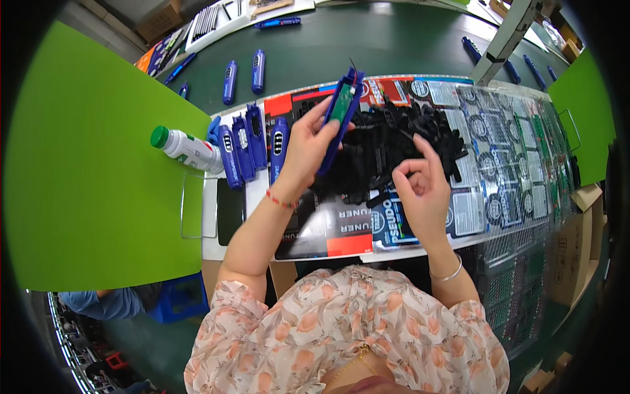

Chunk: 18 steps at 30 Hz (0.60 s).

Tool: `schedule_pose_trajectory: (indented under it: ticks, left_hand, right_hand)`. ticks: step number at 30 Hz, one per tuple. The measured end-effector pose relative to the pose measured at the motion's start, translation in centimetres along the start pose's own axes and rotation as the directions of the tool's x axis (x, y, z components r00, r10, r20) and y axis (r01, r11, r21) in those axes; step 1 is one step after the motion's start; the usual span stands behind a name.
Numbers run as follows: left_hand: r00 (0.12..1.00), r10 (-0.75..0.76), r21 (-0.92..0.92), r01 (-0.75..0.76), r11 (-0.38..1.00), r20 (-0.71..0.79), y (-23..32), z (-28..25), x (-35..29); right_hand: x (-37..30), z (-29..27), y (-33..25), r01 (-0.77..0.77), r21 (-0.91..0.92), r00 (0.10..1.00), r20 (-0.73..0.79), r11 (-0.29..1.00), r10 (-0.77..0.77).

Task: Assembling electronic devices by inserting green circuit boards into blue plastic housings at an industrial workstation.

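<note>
My left hand point(307, 146) is closed around a long blue plastic housing half point(333, 146), tilted with its open side up. A green circuit board point(341, 102) lies inside it, and a thin dark red wire sticks out at the top end. Over the right part of a heap of black plastic parts point(374, 154) is my right hand point(423, 187). Its index finger points away, while the thumb and other fingers curl together; whether something small is between them is hidden. Several blue housings point(243, 148) stand side by side to the left of my left hand, one more point(279, 148) right beside it.
A white bottle with a green cap point(190, 150) lies tilted by the green left panel point(105, 171). Clear trays with circuit boards point(518, 151) cover the right side. Further blue housings point(258, 71) stand on the dark green bench point(367, 39). A metal post point(508, 43) rises at the far right.
</note>
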<state>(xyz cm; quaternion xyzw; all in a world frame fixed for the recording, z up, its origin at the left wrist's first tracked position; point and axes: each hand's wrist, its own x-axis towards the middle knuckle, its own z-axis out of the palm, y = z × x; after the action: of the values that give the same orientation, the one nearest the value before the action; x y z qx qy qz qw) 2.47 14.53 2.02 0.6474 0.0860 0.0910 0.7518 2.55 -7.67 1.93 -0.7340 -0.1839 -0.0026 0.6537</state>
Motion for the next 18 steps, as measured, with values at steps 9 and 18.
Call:
schedule_pose_trajectory:
  ticks: [9,18]
  left_hand:
    - [0.853,0.29,0.673,0.093,0.734,-0.434,-4.1,-4.8,24.3]
    - [0.851,0.43,0.938,0.182,0.294,-0.3,-8.0,-10.5,28.5]
  right_hand:
    - [-3.6,-2.2,2.4,-0.01,-0.241,0.997,0.067,0.97,0.028]
    - [-3.2,-2.9,3.4,-0.023,-0.248,0.995,0.087,0.968,0.047]
